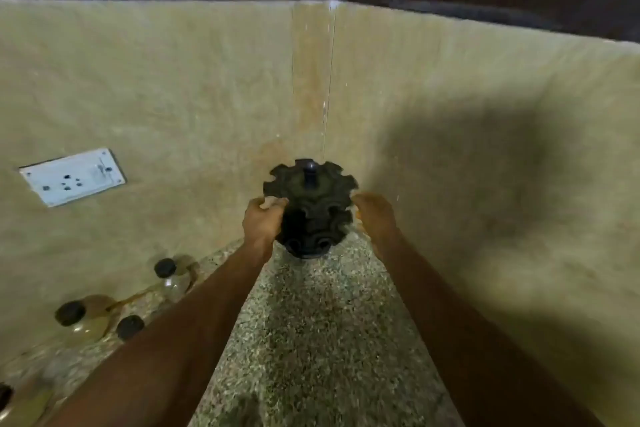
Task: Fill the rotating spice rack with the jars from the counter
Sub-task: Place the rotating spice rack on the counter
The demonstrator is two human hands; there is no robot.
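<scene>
Head view. Your left hand (264,218) and right hand (374,217) flank the black rotating spice rack (310,206), which stands between them on the speckled counter (311,340), in the corner of the beige walls (173,87). Your left hand's fingers curl against the rack's upper tier, gripping its edge. Your right hand lies against the rack's other side; whether it grips or merely touches cannot be told. Four black-capped jars stand to the left of your left forearm: one (170,277) nearest the rack, two (80,319) (130,327) closer to you, one (10,402) at the frame's edge. A wall socket (72,177) sits beyond them.
</scene>
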